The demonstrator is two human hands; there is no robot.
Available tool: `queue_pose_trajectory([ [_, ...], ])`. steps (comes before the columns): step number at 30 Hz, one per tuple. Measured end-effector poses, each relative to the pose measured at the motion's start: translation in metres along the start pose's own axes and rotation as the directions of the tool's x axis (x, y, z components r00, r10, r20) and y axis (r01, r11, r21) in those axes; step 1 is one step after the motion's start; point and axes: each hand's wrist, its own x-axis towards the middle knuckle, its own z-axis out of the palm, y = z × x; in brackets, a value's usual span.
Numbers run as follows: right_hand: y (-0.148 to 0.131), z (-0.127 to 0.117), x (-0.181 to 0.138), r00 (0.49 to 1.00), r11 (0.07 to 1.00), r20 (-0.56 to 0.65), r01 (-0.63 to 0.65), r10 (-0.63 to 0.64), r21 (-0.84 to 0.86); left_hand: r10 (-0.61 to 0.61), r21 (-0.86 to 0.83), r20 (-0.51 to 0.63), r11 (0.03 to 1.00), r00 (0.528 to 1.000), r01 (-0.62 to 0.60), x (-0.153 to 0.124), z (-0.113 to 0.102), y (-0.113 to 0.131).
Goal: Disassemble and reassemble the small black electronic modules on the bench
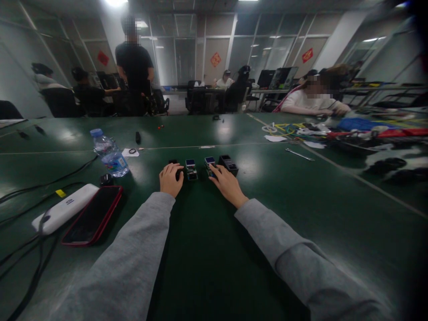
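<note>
Several small boxy modules stand in a row on the green table. My left hand (pixel 171 179) is curled over the leftmost black module (pixel 174 162), gripping it. Just to its right stands a module with a blue top (pixel 191 169), untouched. My right hand (pixel 228 183) lies with its fingers closed on a second blue-topped module (pixel 210 164). A dark open-topped module (pixel 228 164) sits at the right end of the row, beside my right hand. Both arms are in grey sleeves.
A water bottle (pixel 109 154) lies left of the row. A red-cased phone (pixel 94 215), a white power bank (pixel 65 208) and black cables (pixel 40 185) occupy the near left. Wires and tools (pixel 301 131) clutter the right side. Other people sit and stand at the far tables.
</note>
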Motion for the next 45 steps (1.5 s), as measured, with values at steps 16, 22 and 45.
queue_pose_trajectory([
  [16, -0.002, -0.006, -0.001, 1.000, 0.994, -0.026, 0.004, -0.001, 0.108, 0.203, 0.126, 0.126, 0.968, 0.971, -0.219, -0.004, -0.005, 0.014],
  [22, -0.001, -0.006, 0.000, 0.999, 0.989, -0.006, 0.040, -0.040, 0.141, 0.199, 0.113, 0.131, 0.970, 0.971, -0.214, -0.004, -0.003, 0.015],
  [45, -0.002, -0.007, 0.000, 0.998, 0.983, -0.014, 0.057, -0.056, 0.175, 0.210, 0.101, 0.141, 0.969, 0.968, -0.225, -0.006, -0.004, 0.018],
])
